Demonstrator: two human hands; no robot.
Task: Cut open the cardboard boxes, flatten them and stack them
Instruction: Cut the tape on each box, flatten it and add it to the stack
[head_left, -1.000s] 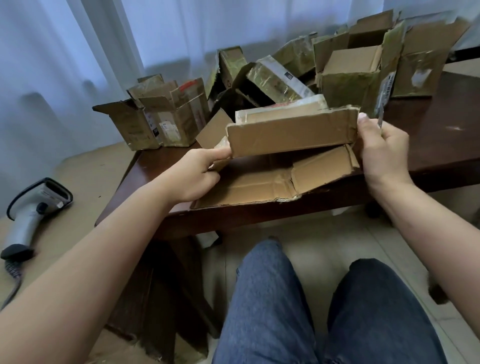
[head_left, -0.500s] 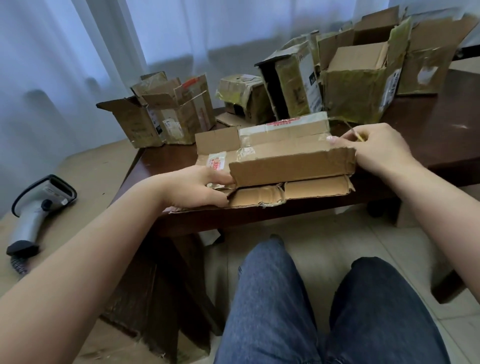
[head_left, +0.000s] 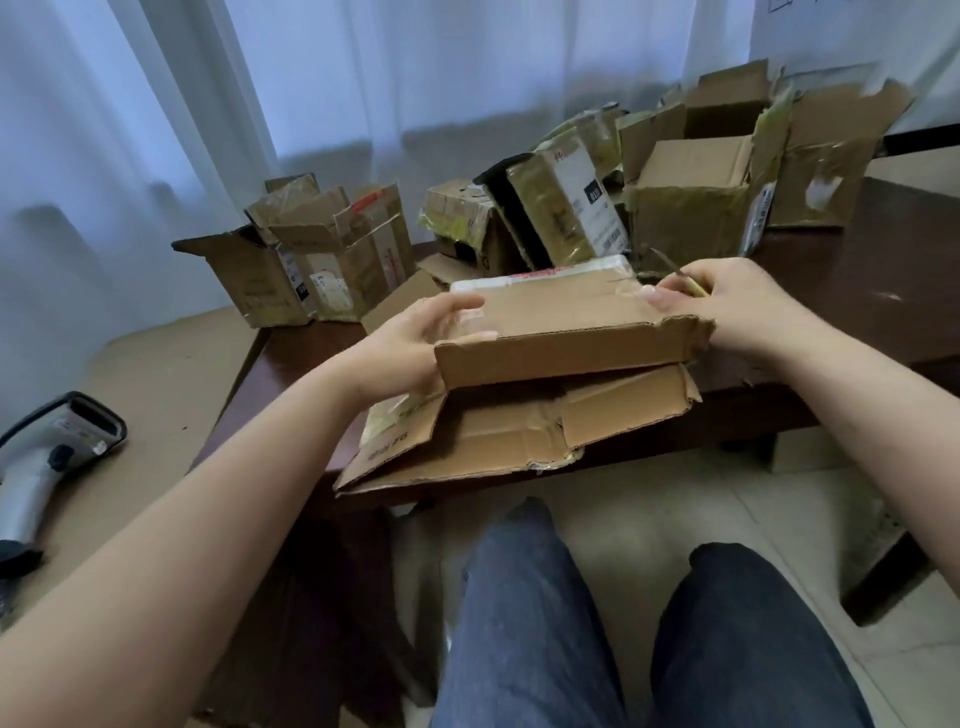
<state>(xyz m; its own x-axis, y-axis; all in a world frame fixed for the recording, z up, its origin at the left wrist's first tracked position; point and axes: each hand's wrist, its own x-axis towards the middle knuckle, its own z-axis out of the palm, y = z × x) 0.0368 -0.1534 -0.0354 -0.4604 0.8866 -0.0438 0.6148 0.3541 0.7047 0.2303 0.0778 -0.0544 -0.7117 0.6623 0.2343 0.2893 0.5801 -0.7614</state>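
A person sits at the near edge of a dark wooden worktop (head_left: 857, 291) and holds a flattened cardboard box (head_left: 566, 332) with both hands, a little above the near edge. The left hand (head_left: 410, 348) takes the left end of this box: its grip is closed on the cardboard, with the thumb on the top face and the other fingers hidden below it. The right hand (head_left: 727, 301) rests at the right far corner of the same box with curled fingers, and it holds a thin yellowish blade or cutter (head_left: 680, 273) that points away toward the far edge; the tool is too small to name exactly. Under the held box lies another flattened piece of cardboard (head_left: 498, 441), and its front flaps hang over the near edge of the worktop. A white label with red print (head_left: 540, 275) shows along the far side of the held box. Along the far edge stand several boxes not yet flattened: a group of open boxes (head_left: 311, 260) at the far left corner, a taped box that leans (head_left: 561, 213) near the middle, and bigger open boxes (head_left: 696, 192) toward the far right. On the floor at the left lies a grey handheld scanner (head_left: 57, 457). The person's legs in blue jeans (head_left: 530, 623) are below the near edge.
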